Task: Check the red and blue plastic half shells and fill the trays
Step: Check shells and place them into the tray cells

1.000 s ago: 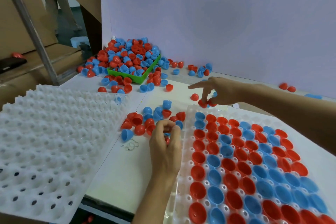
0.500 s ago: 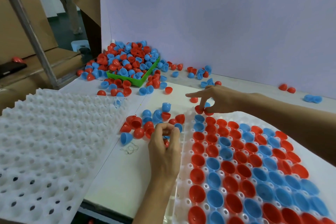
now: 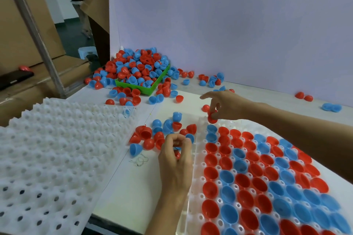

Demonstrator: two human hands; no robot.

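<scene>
The right hand (image 3: pixel 227 106) pinches a red shell (image 3: pixel 212 117) between thumb and fingers, the index finger pointing free. The shell hangs just above the far-left corner of the filled tray (image 3: pixel 198 160), beside the blue shells that head its left column. Judged from this, it is being brought to one of the few open cells there.

The left hand (image 3: pixel 176 160) sits at the tray's left edge, its fingers curled round small shells. A red piece shows under the fingers and a blue edge between them; how many it holds I cannot tell. Held this close to the eye line and over the loose shells (image 3: pixel 162 133), it appears to be turning a piece for checking while the other hand places.

The filled tray carries red and blue shells, open side up, in nearly every visible cell, so defects inside would show at a glance. The loose shells lie on the surface between the two trays, within short reach of both hands. The empty tray (image 3: pixel 53 150) waits at the left, apparently next in line. A green bin (image 3: pixel 147 90) at the back overflows with stock, with spill around it. Stray shells (image 3: pixel 303 96) lie at the far right.

Risk: the pinched shell may tip over in seating.
</scene>
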